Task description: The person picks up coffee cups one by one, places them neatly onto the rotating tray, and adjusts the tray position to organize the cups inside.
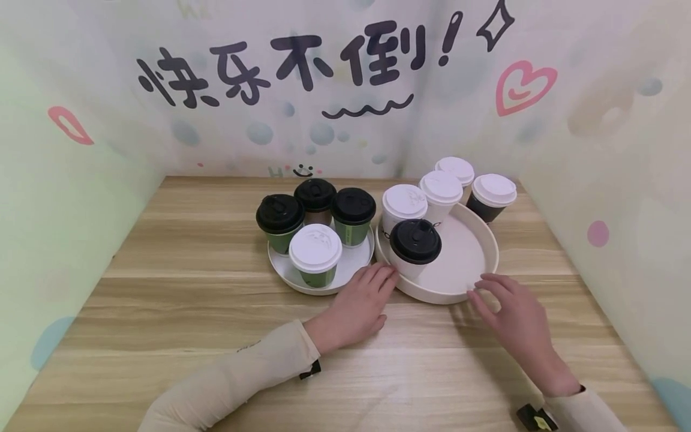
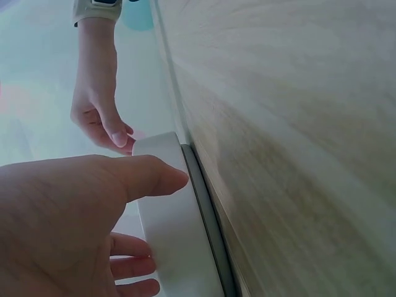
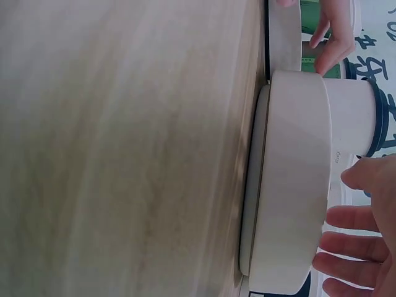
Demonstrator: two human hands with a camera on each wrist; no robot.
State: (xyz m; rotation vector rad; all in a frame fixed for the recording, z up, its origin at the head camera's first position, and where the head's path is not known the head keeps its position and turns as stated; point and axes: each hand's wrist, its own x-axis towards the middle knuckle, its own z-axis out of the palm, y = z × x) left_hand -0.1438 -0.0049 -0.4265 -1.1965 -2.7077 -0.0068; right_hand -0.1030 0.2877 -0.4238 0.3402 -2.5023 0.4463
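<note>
A round cream tray [image 1: 468, 255] carries a black-lidded white paper cup [image 1: 415, 246] and two white-lidded cups near its left side. My left hand [image 1: 353, 309] touches the tray's front-left rim with its fingertips; the fingers are relaxed. At the front-right rim, my right hand [image 1: 515, 318] has its fingers extended against the edge, thumb apart from them. In the right wrist view, the right hand's fingers [image 3: 352, 244] reach the upper edge of the tray wall [image 3: 294, 179]. A thinner grey base [image 3: 252, 192] shows under that wall.
Left of the cream tray, a white plate [image 1: 351, 271] holds several green and brown paper cups, including one white-lidded cup [image 1: 315, 255]. Behind the cream tray at right stand a dark cup [image 1: 488, 201] and another white-lidded cup [image 1: 455, 170]. A printed cloth wall [image 1: 459, 120] borders the wooden table [image 1: 178, 288].
</note>
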